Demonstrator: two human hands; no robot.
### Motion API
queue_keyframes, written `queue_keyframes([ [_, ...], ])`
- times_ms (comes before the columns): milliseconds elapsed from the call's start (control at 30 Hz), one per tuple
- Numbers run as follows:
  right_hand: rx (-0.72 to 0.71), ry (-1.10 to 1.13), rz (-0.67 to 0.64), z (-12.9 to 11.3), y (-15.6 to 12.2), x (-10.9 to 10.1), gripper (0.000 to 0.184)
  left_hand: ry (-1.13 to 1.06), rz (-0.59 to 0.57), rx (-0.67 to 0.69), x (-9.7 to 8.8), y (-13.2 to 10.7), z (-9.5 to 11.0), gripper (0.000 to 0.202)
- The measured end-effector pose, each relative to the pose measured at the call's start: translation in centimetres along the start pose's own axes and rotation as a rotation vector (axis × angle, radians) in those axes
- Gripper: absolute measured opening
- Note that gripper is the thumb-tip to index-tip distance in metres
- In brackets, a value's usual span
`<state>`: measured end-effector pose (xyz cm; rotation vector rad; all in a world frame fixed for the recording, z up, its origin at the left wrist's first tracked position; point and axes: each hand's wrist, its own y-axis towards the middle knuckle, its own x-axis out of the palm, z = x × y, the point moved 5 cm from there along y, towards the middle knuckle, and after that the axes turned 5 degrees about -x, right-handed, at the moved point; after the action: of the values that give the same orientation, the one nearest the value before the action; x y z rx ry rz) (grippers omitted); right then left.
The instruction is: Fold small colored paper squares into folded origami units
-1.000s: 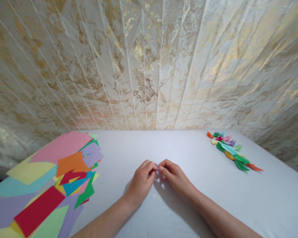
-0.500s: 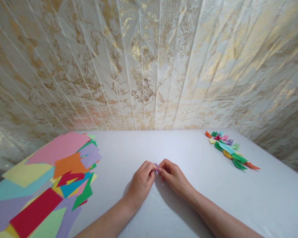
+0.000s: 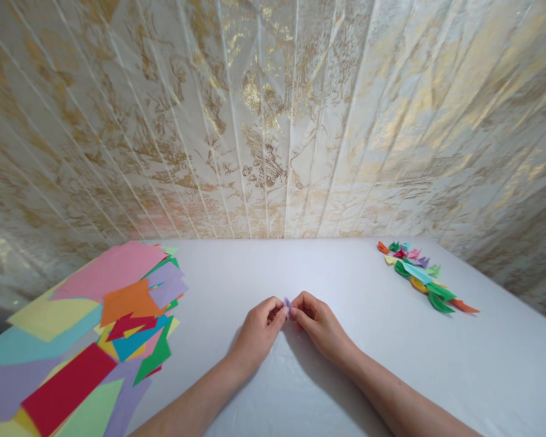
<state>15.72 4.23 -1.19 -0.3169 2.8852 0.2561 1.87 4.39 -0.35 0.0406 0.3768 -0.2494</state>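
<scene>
The left hand (image 3: 258, 328) shifted its thumb; it and the right hand (image 3: 322, 325) closely pinched purple paper (image 3: 287, 301) at six o'clock, apparently creasing it.

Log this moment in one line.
left hand: pinching small folded purple paper | right hand: pinching same paper | at left: overlapping multicoloured paper sheets | at right: folded multicoloured paper pieces

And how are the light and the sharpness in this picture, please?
Head view: a soft shadow lies on the white table beside the right forearm; the gold-patterned covering shines in patches, its creases fanning toward the top; the purple paper at the fingers is too small and soft to show its folds clearly.
</scene>
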Motion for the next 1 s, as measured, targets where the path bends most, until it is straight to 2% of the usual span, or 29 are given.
queue_keyframes([
  [233,-0.013,-0.006,-0.026,-0.03,0.02,0.07,0.015,0.007,0.003,-0.007,0.10,-0.04,-0.55,0.025],
  [600,-0.024,0.058,-0.037,-0.09,0.19,-0.07,0.018,-0.112,-0.017,-0.016,0.01,0.11,-0.24,0.023],
  [767,-0.022,0.077,-0.028,-0.16,0.28,-0.07,0.020,-0.161,-0.042,-0.073,-0.07,0.22,-0.37,0.028],
  [1000,-0.016,0.082,-0.038,-0.26,0.26,-0.03,0.018,-0.225,-0.041,-0.074,0.04,0.50,-0.61,0.022],
])
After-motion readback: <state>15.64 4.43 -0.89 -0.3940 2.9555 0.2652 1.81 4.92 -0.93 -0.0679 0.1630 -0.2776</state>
